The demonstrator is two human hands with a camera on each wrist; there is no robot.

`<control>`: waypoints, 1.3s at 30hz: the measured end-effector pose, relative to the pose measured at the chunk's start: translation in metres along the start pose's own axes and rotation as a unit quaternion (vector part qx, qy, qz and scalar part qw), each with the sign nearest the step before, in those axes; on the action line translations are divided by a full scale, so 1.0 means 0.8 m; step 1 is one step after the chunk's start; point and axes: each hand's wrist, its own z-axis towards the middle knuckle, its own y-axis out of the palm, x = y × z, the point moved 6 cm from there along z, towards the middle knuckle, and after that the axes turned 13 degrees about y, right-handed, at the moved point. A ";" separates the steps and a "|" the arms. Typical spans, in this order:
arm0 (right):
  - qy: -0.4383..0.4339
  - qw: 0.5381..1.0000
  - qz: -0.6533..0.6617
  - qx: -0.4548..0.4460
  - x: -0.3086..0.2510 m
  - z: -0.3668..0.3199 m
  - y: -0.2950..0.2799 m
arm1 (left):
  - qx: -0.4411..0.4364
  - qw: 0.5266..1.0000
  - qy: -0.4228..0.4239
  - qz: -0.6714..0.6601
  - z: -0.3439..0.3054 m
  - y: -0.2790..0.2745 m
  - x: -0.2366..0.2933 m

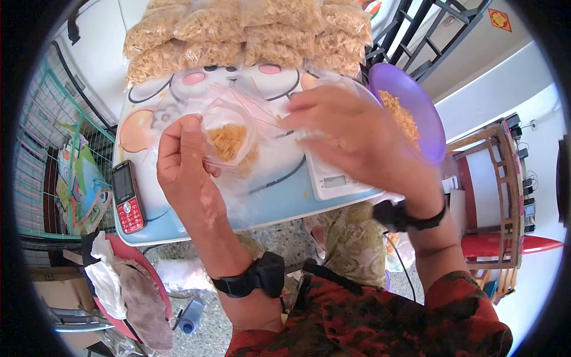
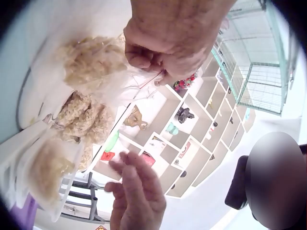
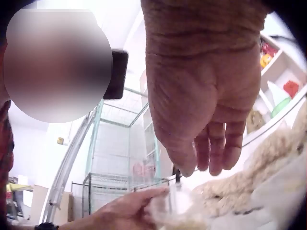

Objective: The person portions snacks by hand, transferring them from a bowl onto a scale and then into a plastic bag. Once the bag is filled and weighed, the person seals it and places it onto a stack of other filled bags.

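My left hand (image 1: pixel 190 154) pinches the rim of a clear zip bag (image 1: pixel 253 116) between thumb and fingers. Yellowish dried flakes (image 1: pixel 228 141) lie inside the bag, whose mouth gapes towards the head camera. Blurred in the head view, my right hand (image 1: pixel 357 134) hangs over a white kitchen scale (image 1: pixel 333 183) to the right of the bag. Its fingers are relaxed and slightly bent, with nothing between them in the right wrist view. A pale container (image 2: pixel 72 184) with flakes shows in the left wrist view, largely hidden by my right hand in the head view.
Filled bags of flakes (image 1: pixel 214 30) are stacked along the table's far side. At the right, a purple basin (image 1: pixel 431 119) holds loose flakes. A red keypad phone (image 1: pixel 128 196) lies by the left edge of the cartoon-printed table (image 1: pixel 273 211). A wire cage (image 1: pixel 41 149) stands further left.
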 end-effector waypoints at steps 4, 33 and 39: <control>0.231 0.967 -0.075 -0.077 0.065 -0.033 -0.060 | 0.001 1.000 -0.004 -0.012 0.001 -0.006 0.000; 0.305 0.948 -0.071 -0.057 0.137 -0.044 -0.071 | -0.005 1.000 -0.008 -0.019 0.001 0.003 -0.008; 0.320 0.946 -0.026 -0.046 0.147 -0.036 -0.044 | -0.011 1.000 -0.017 -0.021 0.000 0.003 -0.010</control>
